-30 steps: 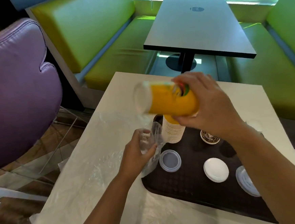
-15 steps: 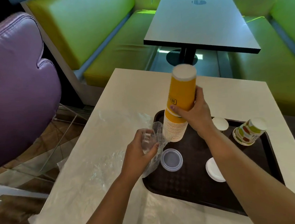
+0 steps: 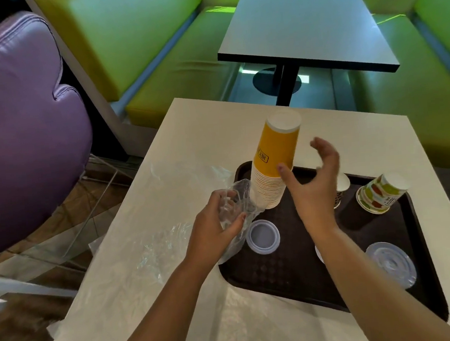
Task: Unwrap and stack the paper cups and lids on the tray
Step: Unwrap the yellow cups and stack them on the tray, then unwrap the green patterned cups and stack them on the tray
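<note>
A tall stack of yellow paper cups (image 3: 274, 161) stands upside down at the back left of the dark brown tray (image 3: 286, 276). My right hand (image 3: 313, 182) is open just right of the stack, fingers spread, thumb near the cups but holding nothing. My left hand (image 3: 217, 224) grips crumpled clear plastic wrap (image 3: 237, 199) at the tray's left edge. A patterned cup stack (image 3: 379, 193) stands at the tray's right. A round lid (image 3: 262, 236) and a clear lid stack (image 3: 390, 262) lie on the tray. A dark cup (image 3: 341, 190) is partly hidden behind my right hand.
More clear plastic wrap (image 3: 154, 246) lies spread over the white table (image 3: 350, 139) to the left. A purple chair (image 3: 21, 127) stands at the left, green benches (image 3: 155, 54) and a dark table (image 3: 301, 24) behind.
My right hand turned the yellow cups upright onto the stack, then let go and opened beside it. My left hand kept hold of the wrap.
</note>
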